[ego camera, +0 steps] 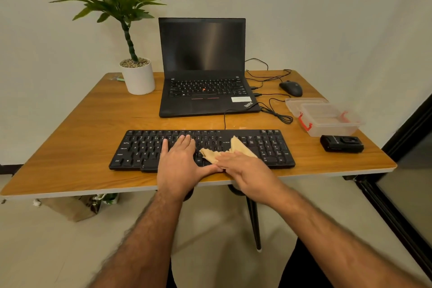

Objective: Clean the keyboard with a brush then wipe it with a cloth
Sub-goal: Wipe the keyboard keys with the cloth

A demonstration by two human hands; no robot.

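A black keyboard (268, 147) lies near the front edge of the wooden table (81, 124). My left hand (178, 161) rests flat on its middle keys with fingers straight. A tan cloth (238, 146) lies crumpled on the keys right of centre. My right hand (243, 167) presses on the cloth's near part with straight fingers, and part of the cloth is hidden beneath it. No brush is visible.
An open black laptop (203, 65) stands behind the keyboard, with a potted plant (138, 77) to its left. A mouse (291, 88), loose cables (275, 112), a clear plastic box (325, 117) and a small black device (341, 144) sit on the right.
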